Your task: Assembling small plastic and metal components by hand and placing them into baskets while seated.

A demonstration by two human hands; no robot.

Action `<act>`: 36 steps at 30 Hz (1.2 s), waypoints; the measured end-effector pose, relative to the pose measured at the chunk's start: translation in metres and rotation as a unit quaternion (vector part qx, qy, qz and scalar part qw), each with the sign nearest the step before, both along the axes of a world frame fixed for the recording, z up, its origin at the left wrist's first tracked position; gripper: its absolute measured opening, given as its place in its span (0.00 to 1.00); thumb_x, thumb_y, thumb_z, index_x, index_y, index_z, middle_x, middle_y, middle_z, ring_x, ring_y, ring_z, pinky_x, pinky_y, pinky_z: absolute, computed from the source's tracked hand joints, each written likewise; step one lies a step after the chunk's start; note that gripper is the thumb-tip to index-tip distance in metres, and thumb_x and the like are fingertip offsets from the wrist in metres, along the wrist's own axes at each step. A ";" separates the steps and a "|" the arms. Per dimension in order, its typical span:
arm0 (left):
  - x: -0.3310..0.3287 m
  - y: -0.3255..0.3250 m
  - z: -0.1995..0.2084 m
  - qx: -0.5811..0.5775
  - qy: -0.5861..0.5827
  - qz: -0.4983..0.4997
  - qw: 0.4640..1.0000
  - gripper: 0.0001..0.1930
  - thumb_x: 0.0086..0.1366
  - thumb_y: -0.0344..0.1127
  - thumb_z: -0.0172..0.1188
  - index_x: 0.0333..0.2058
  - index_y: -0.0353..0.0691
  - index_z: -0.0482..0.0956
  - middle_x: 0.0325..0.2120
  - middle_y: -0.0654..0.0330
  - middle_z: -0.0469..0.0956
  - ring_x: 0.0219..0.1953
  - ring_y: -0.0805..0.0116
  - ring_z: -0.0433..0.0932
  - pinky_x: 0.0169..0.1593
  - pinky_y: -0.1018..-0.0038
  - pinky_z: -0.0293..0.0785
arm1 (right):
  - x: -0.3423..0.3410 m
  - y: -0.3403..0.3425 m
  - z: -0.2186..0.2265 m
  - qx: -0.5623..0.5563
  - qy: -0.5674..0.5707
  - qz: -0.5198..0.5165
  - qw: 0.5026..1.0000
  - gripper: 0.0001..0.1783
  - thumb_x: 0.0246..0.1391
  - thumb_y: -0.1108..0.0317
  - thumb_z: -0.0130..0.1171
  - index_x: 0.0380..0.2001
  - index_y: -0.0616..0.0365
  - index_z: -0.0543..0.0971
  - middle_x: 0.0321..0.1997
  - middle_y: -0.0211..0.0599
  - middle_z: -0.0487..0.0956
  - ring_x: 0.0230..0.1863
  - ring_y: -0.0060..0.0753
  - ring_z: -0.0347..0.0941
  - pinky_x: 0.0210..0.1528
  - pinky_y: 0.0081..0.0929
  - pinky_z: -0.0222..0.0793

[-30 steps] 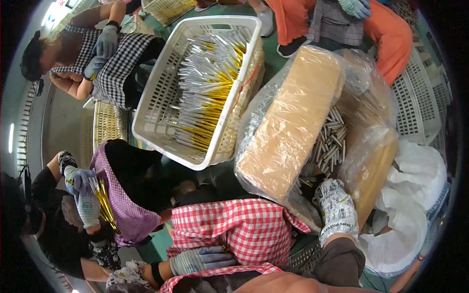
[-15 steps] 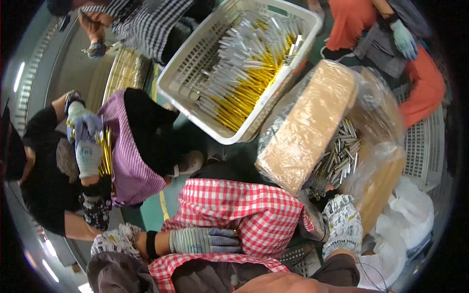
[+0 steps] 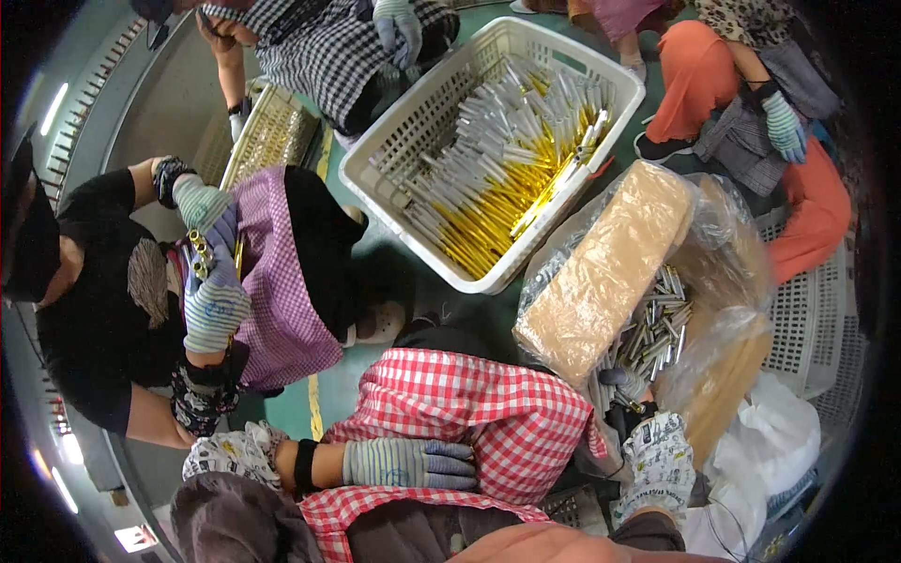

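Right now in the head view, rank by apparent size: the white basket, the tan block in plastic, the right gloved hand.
1. white basket
2. tan block
3. right hand, smallest, partly hidden in the bag

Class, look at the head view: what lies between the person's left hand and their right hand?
In the head view, a red-and-white checked cloth over the lap lies between the left hand, resting on it, and the right hand, which reaches into silver tubes.

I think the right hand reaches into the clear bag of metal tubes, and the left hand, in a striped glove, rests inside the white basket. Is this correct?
One detail is wrong. In the head view the left hand in its striped glove rests on the red checked cloth, not inside the white basket. The right hand does reach into the clear bag of metal tubes.
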State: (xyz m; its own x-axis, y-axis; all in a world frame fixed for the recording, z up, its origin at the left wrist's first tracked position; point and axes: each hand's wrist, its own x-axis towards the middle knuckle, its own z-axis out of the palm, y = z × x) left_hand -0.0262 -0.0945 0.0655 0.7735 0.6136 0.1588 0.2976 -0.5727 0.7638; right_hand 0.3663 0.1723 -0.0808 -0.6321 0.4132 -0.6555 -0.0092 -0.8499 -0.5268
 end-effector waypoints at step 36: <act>-0.003 0.017 0.023 0.174 -0.028 -0.019 0.984 0.20 0.60 0.39 0.61 0.50 0.41 0.76 0.50 0.58 0.79 0.53 0.57 0.77 0.64 0.55 0.66 | 0.012 -0.041 0.175 0.262 0.108 -0.265 0.922 0.27 0.58 0.56 0.61 0.52 0.68 0.74 0.43 0.48 0.82 0.40 0.38 0.82 0.44 0.31 0.82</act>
